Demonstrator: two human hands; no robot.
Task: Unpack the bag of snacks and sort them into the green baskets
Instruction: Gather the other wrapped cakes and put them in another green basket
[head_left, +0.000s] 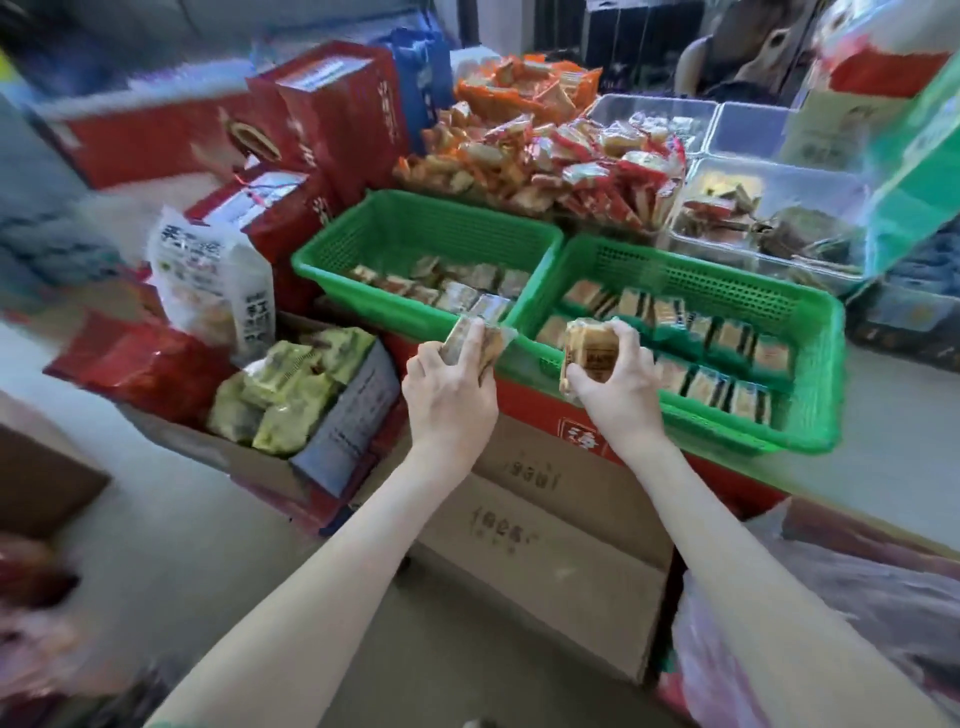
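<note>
The left hand (449, 384) is clamped on a clear-wrapped packet (467, 338) at the near right corner of the left green basket (415, 200). The right hand (615, 382) is clamped on a brown packet (589, 351) over the near left corner of the right green basket (826, 374). Each basket lies ahead of its own hand.

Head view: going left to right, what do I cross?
White printed snack bag → open cardboard box of yellow-green packets → left hand gripping a clear-wrapped snack → right hand gripping a tan wrapped snack → pink translucent plastic bag.
</note>
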